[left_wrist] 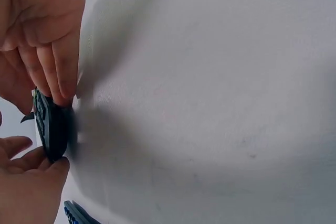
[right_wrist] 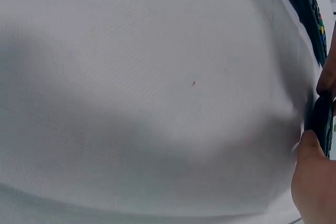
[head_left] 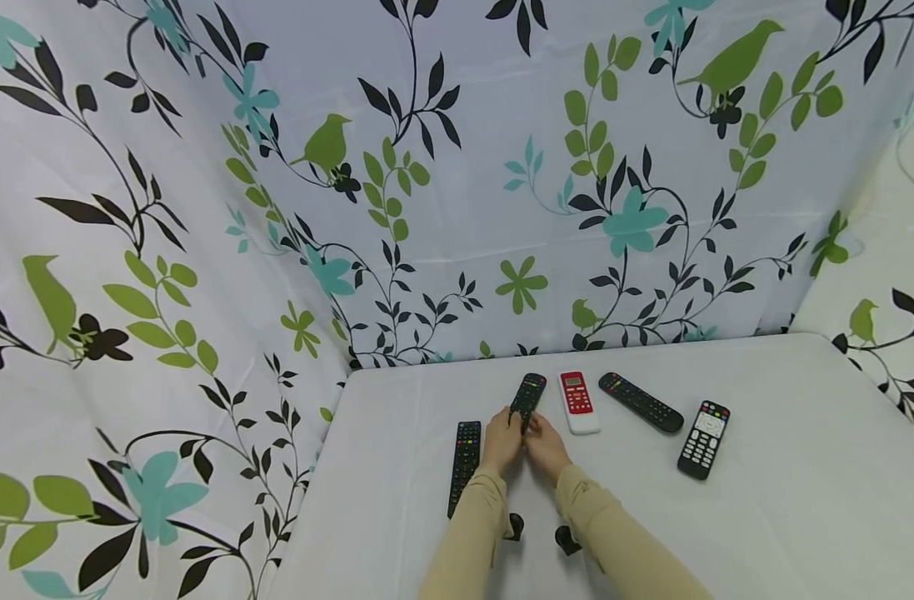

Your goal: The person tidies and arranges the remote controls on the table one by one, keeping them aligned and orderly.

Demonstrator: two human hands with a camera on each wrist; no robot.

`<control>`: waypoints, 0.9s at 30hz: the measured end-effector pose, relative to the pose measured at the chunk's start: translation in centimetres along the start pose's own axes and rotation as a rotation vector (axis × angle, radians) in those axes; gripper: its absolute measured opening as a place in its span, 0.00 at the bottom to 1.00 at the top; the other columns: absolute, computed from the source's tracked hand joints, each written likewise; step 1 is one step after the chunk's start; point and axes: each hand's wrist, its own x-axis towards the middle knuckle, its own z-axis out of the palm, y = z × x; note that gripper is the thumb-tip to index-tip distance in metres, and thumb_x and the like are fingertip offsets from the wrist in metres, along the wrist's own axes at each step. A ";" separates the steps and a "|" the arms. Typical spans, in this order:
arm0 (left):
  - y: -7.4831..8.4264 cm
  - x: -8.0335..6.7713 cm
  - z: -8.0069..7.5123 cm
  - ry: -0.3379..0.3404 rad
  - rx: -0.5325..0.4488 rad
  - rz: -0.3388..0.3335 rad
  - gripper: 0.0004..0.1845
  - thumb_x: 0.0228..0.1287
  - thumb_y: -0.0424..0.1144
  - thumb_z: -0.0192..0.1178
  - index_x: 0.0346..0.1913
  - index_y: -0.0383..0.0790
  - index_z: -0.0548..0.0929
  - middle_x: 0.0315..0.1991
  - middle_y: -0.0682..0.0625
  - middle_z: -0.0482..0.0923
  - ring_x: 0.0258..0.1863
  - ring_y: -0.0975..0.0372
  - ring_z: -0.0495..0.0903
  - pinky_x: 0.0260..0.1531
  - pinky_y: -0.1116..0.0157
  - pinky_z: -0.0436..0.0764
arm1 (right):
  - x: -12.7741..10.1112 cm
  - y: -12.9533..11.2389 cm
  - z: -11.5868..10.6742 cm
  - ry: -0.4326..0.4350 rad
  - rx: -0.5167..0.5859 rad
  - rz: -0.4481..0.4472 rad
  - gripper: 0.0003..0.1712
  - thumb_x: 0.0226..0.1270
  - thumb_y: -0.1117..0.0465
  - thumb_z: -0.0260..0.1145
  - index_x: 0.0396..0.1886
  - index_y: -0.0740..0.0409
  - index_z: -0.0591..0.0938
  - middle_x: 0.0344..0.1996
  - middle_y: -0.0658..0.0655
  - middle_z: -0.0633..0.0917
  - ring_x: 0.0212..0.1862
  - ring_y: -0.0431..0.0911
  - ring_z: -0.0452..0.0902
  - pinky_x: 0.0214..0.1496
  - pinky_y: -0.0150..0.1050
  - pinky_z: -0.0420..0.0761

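Between both hands is a black remote control (head_left: 529, 395), its far end pointing away from the person. My left hand (head_left: 503, 440) holds its left side near the lower end. On the right side, my right hand (head_left: 547, 451) pinches the same lower end. In the left wrist view, the left hand's fingers (left_wrist: 64, 72) meet one edge of the remote (left_wrist: 54, 132), and the right hand (left_wrist: 32, 184) grips it from below. The right wrist view shows the right thumb (right_wrist: 310, 142) against the remote's dark underside (right_wrist: 319, 116).
A long black remote (head_left: 466, 462) lies left, partly behind the left sleeve. To the right lie a red-and-white remote (head_left: 577, 403), a slanted black remote (head_left: 641, 402) and a black remote with pale buttons (head_left: 703, 440). Patterned curtains (head_left: 457, 208) border the white table (head_left: 786, 500).
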 end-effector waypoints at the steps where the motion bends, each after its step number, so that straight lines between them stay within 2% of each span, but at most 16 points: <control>1: 0.0 -0.1 0.0 0.011 0.000 0.003 0.24 0.71 0.38 0.40 0.58 0.21 0.70 0.55 0.29 0.73 0.57 0.41 0.72 0.57 0.48 0.70 | 0.0 0.1 -0.1 0.007 -0.008 -0.006 0.36 0.60 0.68 0.52 0.69 0.72 0.55 0.64 0.73 0.66 0.65 0.63 0.63 0.66 0.52 0.65; 6: 0.1 -0.7 0.0 0.053 0.040 0.008 0.22 0.70 0.36 0.40 0.55 0.21 0.73 0.51 0.29 0.75 0.53 0.41 0.74 0.55 0.49 0.71 | -0.1 0.7 -1.1 0.053 -0.128 -0.040 0.32 0.64 0.64 0.55 0.67 0.70 0.61 0.58 0.70 0.75 0.61 0.61 0.70 0.63 0.51 0.68; 10: 0.2 -1.4 -0.1 0.050 0.070 0.013 0.20 0.68 0.34 0.41 0.53 0.21 0.75 0.48 0.30 0.76 0.51 0.42 0.75 0.54 0.51 0.72 | -0.3 1.2 -1.9 0.081 -0.187 -0.055 0.30 0.64 0.63 0.57 0.65 0.67 0.65 0.54 0.68 0.79 0.60 0.60 0.71 0.62 0.51 0.69; 17: -0.1 -2.6 0.2 0.041 0.093 0.079 0.21 0.53 0.23 0.48 0.52 0.22 0.77 0.40 0.34 0.76 0.38 0.49 0.77 0.42 0.55 0.77 | -0.5 2.0 -3.0 0.095 -0.220 -0.049 0.24 0.60 0.66 0.59 0.57 0.66 0.75 0.51 0.67 0.81 0.60 0.61 0.70 0.62 0.53 0.69; 22: -0.7 -3.5 0.6 0.044 0.089 0.059 0.21 0.51 0.22 0.51 0.51 0.25 0.78 0.38 0.36 0.75 0.34 0.54 0.75 0.40 0.56 0.77 | -1.0 2.4 -3.3 0.084 -0.252 -0.040 0.20 0.59 0.64 0.59 0.52 0.62 0.80 0.54 0.66 0.79 0.62 0.62 0.68 0.64 0.54 0.66; 27: -1.1 -4.2 0.9 0.070 0.003 0.020 0.22 0.53 0.23 0.49 0.54 0.27 0.77 0.39 0.32 0.76 0.30 0.58 0.69 0.34 0.62 0.73 | -1.4 2.6 -3.0 0.087 -0.265 -0.054 0.20 0.60 0.64 0.58 0.52 0.63 0.80 0.52 0.66 0.81 0.60 0.61 0.71 0.61 0.53 0.69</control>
